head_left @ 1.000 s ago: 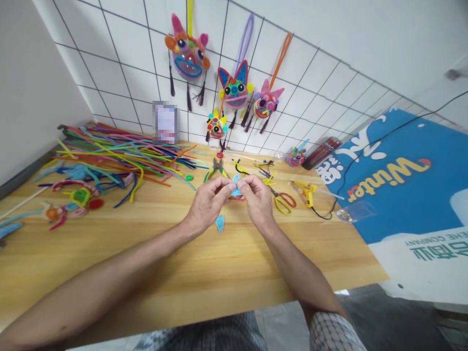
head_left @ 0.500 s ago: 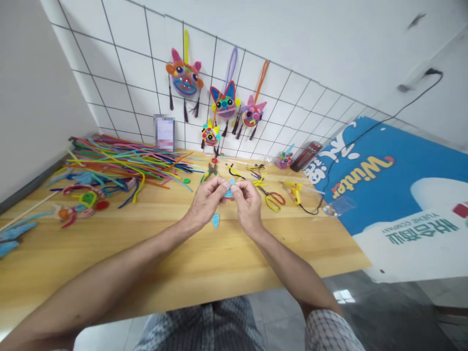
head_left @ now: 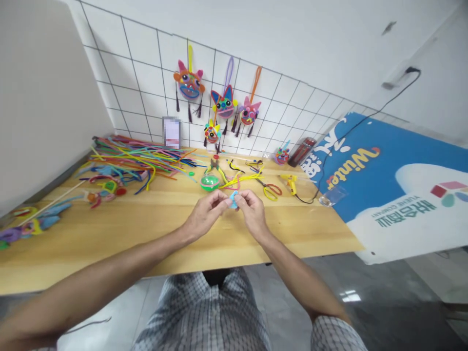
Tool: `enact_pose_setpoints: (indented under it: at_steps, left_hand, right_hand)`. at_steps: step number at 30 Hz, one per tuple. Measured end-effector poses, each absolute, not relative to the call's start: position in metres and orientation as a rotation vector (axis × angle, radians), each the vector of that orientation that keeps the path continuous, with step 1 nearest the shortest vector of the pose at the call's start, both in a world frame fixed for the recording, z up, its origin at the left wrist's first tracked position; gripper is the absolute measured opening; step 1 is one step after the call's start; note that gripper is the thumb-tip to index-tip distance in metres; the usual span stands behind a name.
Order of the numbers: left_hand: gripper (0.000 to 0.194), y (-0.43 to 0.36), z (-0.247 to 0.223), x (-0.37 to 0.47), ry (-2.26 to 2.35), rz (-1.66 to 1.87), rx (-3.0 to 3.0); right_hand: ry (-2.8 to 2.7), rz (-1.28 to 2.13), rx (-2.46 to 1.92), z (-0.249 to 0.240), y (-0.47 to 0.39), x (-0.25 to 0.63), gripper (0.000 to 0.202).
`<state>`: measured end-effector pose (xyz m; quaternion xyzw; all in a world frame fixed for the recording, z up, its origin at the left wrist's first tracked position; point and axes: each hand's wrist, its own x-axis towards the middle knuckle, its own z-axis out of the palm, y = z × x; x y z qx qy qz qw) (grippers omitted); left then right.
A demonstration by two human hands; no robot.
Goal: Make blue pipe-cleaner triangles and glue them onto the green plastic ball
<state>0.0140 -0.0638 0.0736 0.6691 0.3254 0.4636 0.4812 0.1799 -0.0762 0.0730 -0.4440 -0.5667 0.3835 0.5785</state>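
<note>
My left hand point(head_left: 209, 210) and my right hand point(head_left: 251, 209) meet over the middle of the table, thumbs and fingertips pinching one small light blue fuzzy piece point(head_left: 233, 199). It looks made of chenille stems, though the fingers cover part of it. Just beyond my left hand sits a clear green ball point(head_left: 209, 183) with a pink band. Yellow and pink chenille stems point(head_left: 237, 181) lie past my fingertips. Green-handled pliers point(head_left: 215, 165) rest behind the ball.
A heap of coloured chenille stems point(head_left: 139, 161) covers the table's back left, near a phone point(head_left: 171, 132). On the right are scissors point(head_left: 271, 190), a yellow glue gun point(head_left: 289, 184) with its cord, and a dark red bottle point(head_left: 302, 151). Decorated masks point(head_left: 224, 103) hang on the wall grid.
My view has shifted, and my hands sit lower in it, uncovering the green ball. The blue piece is still pinched between them. A second blue piece seen on the table no longer shows.
</note>
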Motion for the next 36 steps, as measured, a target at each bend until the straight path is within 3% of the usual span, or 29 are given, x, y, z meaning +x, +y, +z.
enact_pose_setpoints:
  at_steps: [16, 27, 36]
  left_hand:
    - [0.028, -0.02, 0.022, 0.004, 0.808, 0.888, 1.31]
    - [0.033, -0.019, 0.008, -0.002, 0.888, 0.834, 1.218]
    - [0.023, -0.025, 0.01, -0.003, 0.885, 0.881, 1.379]
  right_hand:
    - [-1.28, 1.236, -1.146, 0.028, -0.029, 0.179, 0.031]
    - [-1.304, 1.282, -1.198, 0.016, -0.039, 0.191, 0.028]
    - [-1.511, 1.235, -1.297, 0.008, -0.046, 0.186, 0.024]
